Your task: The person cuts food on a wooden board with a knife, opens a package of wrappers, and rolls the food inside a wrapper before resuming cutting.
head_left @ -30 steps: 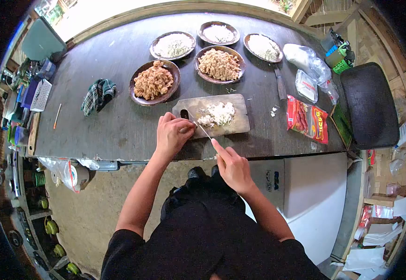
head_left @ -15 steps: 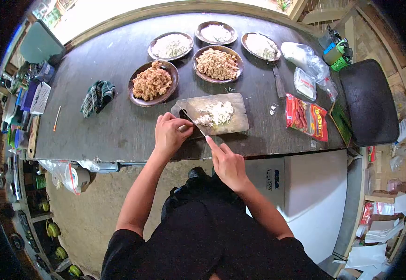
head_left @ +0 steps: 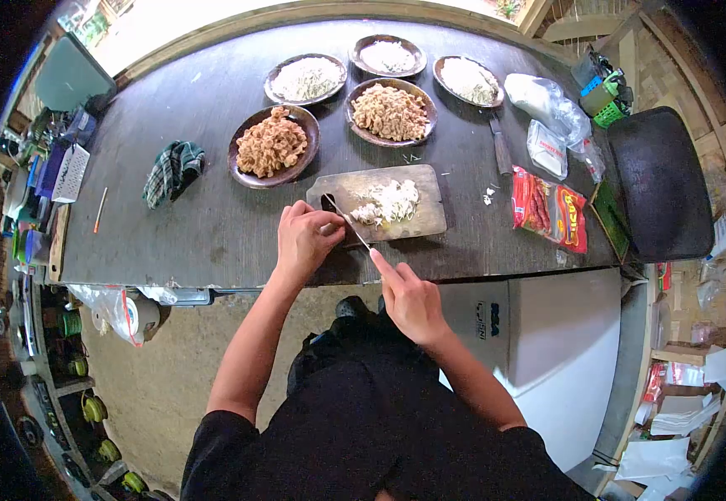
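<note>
A wooden cutting board (head_left: 431, 219) lies near the table's front edge with a heap of finely chopped white pieces (head_left: 392, 202) on it. My right hand (head_left: 410, 302) is closed round the handle of a knife (head_left: 356, 230), index finger stretched along it. The blade slants across the board's left end, beside the dark hole there. My left hand (head_left: 306, 238) is at the board's front left corner, fingertips pinched together right beside the blade. What sits in that pinch is too small and covered to name.
Behind the board stand brown plates: two with fried brown pieces (head_left: 271, 144) (head_left: 390, 113), several with white shreds (head_left: 306, 79). A second knife (head_left: 501, 149), a red packet (head_left: 548, 210) and plastic bags (head_left: 547, 102) lie right. A checked cloth (head_left: 174, 173) lies left.
My right hand and the knife handle have shifted slightly down and to the right. My left hand stays almost in place, and the chopped heap looks the same.
</note>
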Available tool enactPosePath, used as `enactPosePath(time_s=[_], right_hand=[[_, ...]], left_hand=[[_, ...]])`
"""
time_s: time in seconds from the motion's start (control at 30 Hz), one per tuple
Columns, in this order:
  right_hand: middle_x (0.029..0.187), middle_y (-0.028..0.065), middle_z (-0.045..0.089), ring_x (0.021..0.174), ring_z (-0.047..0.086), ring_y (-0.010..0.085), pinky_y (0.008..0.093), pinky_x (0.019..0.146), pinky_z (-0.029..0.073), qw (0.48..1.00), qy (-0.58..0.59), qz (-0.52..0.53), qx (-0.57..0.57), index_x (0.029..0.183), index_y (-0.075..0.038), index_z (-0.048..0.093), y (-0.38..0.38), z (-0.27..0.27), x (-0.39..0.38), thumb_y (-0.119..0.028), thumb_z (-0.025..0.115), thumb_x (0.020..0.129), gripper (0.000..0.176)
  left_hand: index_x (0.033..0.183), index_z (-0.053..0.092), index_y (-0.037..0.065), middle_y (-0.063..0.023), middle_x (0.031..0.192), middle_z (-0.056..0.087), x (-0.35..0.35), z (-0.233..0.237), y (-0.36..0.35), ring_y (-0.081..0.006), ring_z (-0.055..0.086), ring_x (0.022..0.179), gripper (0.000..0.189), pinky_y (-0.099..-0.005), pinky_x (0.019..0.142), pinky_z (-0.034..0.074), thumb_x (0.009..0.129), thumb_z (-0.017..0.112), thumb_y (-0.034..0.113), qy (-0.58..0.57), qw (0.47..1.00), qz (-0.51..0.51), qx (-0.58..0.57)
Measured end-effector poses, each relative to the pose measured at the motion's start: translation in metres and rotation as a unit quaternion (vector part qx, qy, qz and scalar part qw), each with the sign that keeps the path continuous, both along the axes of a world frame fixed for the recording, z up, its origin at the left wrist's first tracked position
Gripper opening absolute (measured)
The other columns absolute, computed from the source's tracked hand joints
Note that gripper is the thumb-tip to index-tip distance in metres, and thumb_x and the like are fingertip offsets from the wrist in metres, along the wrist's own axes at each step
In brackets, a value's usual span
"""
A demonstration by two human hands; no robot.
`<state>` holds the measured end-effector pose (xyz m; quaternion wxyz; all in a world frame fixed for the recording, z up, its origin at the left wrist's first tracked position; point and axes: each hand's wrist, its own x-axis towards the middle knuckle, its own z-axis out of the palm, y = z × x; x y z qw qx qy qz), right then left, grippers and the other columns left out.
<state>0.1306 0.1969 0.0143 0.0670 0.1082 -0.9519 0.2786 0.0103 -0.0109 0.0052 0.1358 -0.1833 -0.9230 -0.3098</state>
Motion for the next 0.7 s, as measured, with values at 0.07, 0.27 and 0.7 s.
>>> enactPosePath(time_s=[0.07, 0.27, 0.7], right_hand=[[0.082, 0.0121, 0.059, 0.063, 0.065, 0.0355, 0.0469, 0.057, 0.053, 1.0, -0.005, -0.005, 0.022, 0.149, -0.021, 0.055, -0.002, 0.0, -0.004, -0.01, 0.063, 0.097, 0.054], [0.082, 0.0116, 0.059, 0.064, 0.066, 0.035, 0.0466, 0.057, 0.054, 1.0, 0.002, -0.009, 0.011, 0.149, -0.02, 0.056, 0.003, 0.003, -0.011, -0.012, 0.062, 0.097, 0.053], [0.083, 0.0123, 0.06, 0.064, 0.067, 0.0343, 0.0459, 0.058, 0.056, 0.998, -0.009, 0.063, -0.004, 0.149, -0.021, 0.055, 0.023, 0.017, -0.017, -0.011, 0.063, 0.096, 0.055]], left_hand=[[0.087, 0.083, 0.017, -0.001, 0.075, 0.069, 0.002, 0.001, 0.0, -0.022, 0.057, 0.084, 0.016, -0.0358, 0.078, 0.047, 0.071, 0.086, 0.019, 0.004, 1.0, 0.003, 0.002], [0.089, 0.083, 0.018, 0.0031, 0.092, 0.078, 0.002, -0.004, -0.004, -0.021, 0.056, 0.083, 0.016, -0.0348, 0.082, 0.045, 0.073, 0.085, 0.018, 0.04, 0.999, -0.033, -0.01], [0.088, 0.082, 0.014, 0.0019, 0.093, 0.078, -0.001, -0.008, -0.005, -0.0226, 0.057, 0.086, 0.013, -0.0359, 0.085, 0.045, 0.076, 0.082, 0.02, 0.001, 0.999, -0.033, 0.011]])
